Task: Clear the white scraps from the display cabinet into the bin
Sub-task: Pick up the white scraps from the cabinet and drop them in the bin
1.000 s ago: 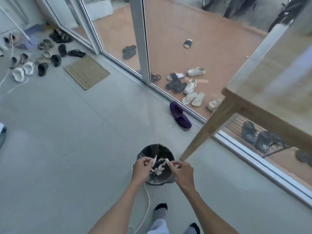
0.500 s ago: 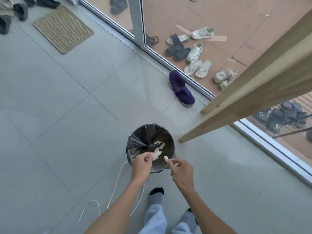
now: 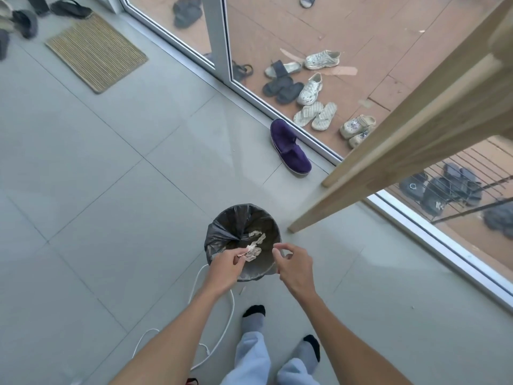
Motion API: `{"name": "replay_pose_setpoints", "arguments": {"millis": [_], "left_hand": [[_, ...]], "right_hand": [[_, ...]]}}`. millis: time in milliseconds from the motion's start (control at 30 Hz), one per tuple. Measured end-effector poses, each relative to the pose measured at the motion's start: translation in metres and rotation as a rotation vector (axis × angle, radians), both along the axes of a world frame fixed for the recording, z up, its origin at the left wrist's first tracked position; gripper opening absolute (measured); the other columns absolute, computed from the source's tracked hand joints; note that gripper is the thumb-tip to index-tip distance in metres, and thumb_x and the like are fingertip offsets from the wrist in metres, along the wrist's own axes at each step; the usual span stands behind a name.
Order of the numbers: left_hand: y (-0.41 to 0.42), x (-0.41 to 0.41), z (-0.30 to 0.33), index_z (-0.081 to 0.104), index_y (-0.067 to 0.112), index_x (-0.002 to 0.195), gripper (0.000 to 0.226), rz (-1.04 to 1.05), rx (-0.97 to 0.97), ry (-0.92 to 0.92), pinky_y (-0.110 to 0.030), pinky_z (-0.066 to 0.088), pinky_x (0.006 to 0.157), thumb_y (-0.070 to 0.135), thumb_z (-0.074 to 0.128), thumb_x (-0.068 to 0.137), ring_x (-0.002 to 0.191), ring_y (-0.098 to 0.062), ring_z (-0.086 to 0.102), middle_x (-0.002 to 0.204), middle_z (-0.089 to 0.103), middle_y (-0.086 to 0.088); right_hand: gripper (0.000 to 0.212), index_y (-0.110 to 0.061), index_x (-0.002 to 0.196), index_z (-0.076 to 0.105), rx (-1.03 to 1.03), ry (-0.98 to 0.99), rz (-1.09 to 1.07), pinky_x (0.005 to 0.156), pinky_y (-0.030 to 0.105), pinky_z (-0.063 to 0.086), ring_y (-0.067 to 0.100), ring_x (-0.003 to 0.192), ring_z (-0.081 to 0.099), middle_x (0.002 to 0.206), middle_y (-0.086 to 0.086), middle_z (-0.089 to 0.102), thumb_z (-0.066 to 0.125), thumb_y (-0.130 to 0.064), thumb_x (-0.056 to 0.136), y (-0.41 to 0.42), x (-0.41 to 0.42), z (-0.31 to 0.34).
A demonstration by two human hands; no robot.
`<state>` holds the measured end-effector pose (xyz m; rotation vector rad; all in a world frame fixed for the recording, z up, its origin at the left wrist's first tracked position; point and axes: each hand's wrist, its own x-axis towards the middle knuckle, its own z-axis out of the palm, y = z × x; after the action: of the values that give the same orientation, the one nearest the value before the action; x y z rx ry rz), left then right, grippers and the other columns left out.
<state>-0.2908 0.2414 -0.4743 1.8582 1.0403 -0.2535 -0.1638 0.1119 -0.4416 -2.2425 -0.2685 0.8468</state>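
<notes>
A round bin lined with a black bag stands on the grey tiled floor just in front of my feet. Several crumpled white scraps lie inside it. My left hand hovers over the bin's near-left rim, its fingertips pinched on a small white scrap. Over the near-right rim is my right hand, its thumb and forefinger curled apart with nothing between them. One small scrap lies on the floor just below the bin.
Slanted wooden legs of a piece of furniture stand right of the bin. A purple slipper lies by the glass door track. A white cable loops on the floor near my socked feet. A woven mat is far left.
The white scrap pinched in my right hand is gone from its fingers, which have spread apart. My left hand still pinches its scrap over the bin. The view has tilted downward.
</notes>
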Motion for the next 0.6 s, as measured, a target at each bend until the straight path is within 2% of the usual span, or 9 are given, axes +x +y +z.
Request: {"name": "replay_pose_setpoints", "arguments": {"millis": [67,100,167,233,333,500,600], "left_hand": [[0.001,0.006,0.005,0.065,0.037,0.120,0.031,-0.021,0.044,-0.007,-0.036,0.053,0.064,0.029,0.051,0.094,0.056,-0.008,0.056,0.058,0.061,0.010],[0.001,0.009,0.008,0.064,0.038,0.123,0.033,-0.025,0.072,-0.006,-0.037,0.055,0.067,0.029,0.050,0.094,0.060,-0.010,0.059,0.060,0.063,0.009],[0.001,0.012,0.015,0.058,0.040,0.129,0.038,-0.045,0.106,-0.001,-0.037,0.054,0.068,0.029,0.049,0.094,0.064,-0.013,0.060,0.063,0.064,0.010],[0.000,0.013,0.020,0.050,0.041,0.136,0.043,-0.094,0.124,0.023,-0.037,0.053,0.067,0.029,0.046,0.095,0.071,-0.017,0.062,0.065,0.066,0.009],[-0.001,0.011,0.022,0.039,0.038,0.144,0.049,-0.193,0.155,0.057,-0.041,0.052,0.069,0.029,0.042,0.096,0.080,-0.025,0.062,0.068,0.065,0.004],[-0.003,0.003,0.034,0.044,0.032,0.142,0.048,-0.229,0.160,0.093,-0.040,0.053,0.075,0.034,0.049,0.095,0.077,-0.017,0.061,0.070,0.066,0.008],[0.000,0.005,0.059,0.047,0.031,0.138,0.045,-0.228,0.136,0.086,-0.037,0.052,0.077,0.036,0.051,0.094,0.080,-0.013,0.061,0.072,0.063,0.010]], "right_hand": [[0.013,-0.021,0.099,0.076,0.016,-0.010,0.021,0.053,0.021,0.054,0.006,0.036,0.056,0.050,0.000,0.063,0.065,-0.024,0.092,-0.001,0.002,0.010],[0.013,-0.020,0.100,0.075,0.024,-0.014,0.024,0.047,0.016,0.049,0.005,0.035,0.055,0.053,0.005,0.065,0.065,-0.022,0.093,-0.003,0.003,0.012],[0.013,-0.019,0.099,0.076,0.029,-0.021,0.021,0.044,0.013,0.047,0.005,0.036,0.055,0.061,0.016,0.066,0.065,-0.021,0.093,-0.008,0.003,0.012],[0.013,-0.020,0.099,0.076,0.015,-0.023,0.011,0.049,0.015,0.049,0.005,0.038,0.055,0.060,0.013,0.066,0.065,-0.023,0.092,-0.013,0.001,0.010],[0.014,-0.021,0.099,0.076,0.021,-0.004,-0.003,0.056,0.023,0.054,0.005,0.038,0.056,0.052,-0.001,0.064,0.065,-0.024,0.091,-0.020,-0.004,0.007],[0.011,-0.024,0.095,0.076,0.033,-0.020,0.017,0.054,0.027,0.055,0.007,0.039,0.056,0.052,-0.002,0.064,0.067,-0.029,0.090,-0.033,-0.006,0.018],[0.014,-0.025,0.095,0.077,0.047,-0.052,0.004,0.058,0.036,0.059,0.019,0.043,0.059,0.053,0.003,0.065,0.068,-0.033,0.088,-0.032,0.006,0.043]]}}
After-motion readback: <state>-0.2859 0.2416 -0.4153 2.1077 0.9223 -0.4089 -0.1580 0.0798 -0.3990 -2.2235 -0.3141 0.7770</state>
